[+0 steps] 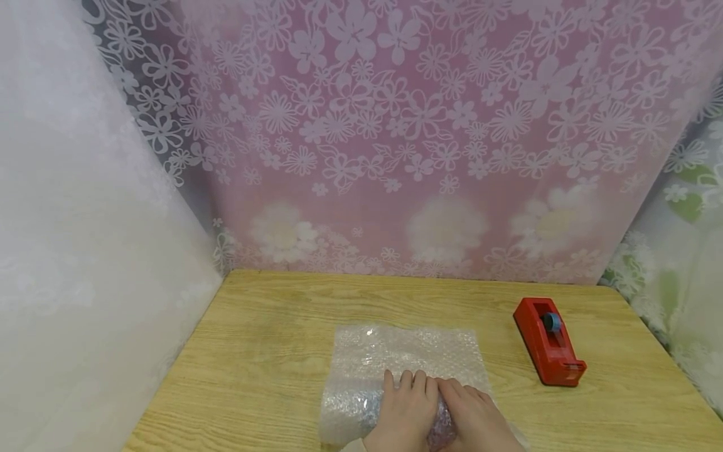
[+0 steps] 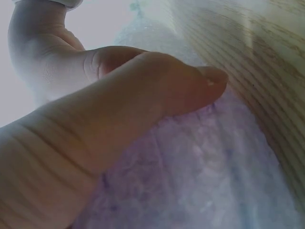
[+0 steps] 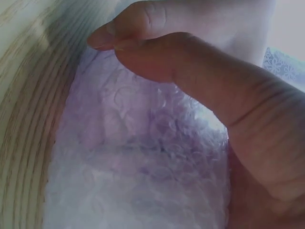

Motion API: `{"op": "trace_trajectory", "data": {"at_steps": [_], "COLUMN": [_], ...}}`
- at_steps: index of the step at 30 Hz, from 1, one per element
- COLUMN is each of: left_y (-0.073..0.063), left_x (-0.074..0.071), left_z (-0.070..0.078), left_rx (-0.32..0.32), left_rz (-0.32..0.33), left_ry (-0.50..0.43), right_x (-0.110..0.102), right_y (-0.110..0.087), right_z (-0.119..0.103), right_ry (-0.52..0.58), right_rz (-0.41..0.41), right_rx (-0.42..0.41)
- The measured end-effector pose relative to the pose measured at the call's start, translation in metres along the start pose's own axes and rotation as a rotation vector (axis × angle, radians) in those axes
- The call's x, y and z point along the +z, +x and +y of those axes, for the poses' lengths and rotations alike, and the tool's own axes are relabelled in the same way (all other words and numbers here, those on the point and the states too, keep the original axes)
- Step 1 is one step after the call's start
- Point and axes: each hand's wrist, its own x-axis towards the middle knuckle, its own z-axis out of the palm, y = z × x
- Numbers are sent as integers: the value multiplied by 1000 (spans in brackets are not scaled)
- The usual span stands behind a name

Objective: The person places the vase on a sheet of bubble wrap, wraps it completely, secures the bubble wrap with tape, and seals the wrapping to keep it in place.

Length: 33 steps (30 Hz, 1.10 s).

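A clear bubble wrap sheet (image 1: 418, 351) lies at the front middle of the table. Its near part is rolled around a purplish object, making a bundle (image 1: 443, 427); the object's own kind is veiled by the wrap. My left hand (image 1: 409, 411) grips the bundle from above, fingers over its far side. Right beside it, my right hand (image 1: 474, 417) holds the same bundle. In the left wrist view the left thumb (image 2: 157, 86) lies along the near side of the wrap. The right wrist view has the right thumb (image 3: 190, 57) pressed on the wrapped bundle (image 3: 138, 157), thumb tips close together.
A red tape dispenser (image 1: 550, 342) with a roll of tape stands on the right of the wood-grain table (image 1: 254, 351). Behind the table hangs a pink flowered curtain (image 1: 361, 125). A whitish curtain (image 1: 101, 220) borders the left side, and another flowered one the right.
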Motion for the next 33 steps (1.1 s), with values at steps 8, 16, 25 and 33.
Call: {"op": "trace_trajectory", "data": {"at_steps": [8,16,25,33], "left_y": [3,6,8,9], "left_x": [-3,-3,-6,-7], "left_z": [0,-1,-2,-3], "left_rx": [-49,-82,-99,-108], "left_rz": [-97,-156,-232,-227], "left_ry": [-53,-114,-114,-117], "right_x": [1,2,16,26], "right_y": [-7,-11,-16,-15], "right_z": [-2,-7,-17,-19], "right_ry": [-55,-126,-199,-270], "right_rz": [38,41,110,201], "right_rx": [8,54,109,89]}}
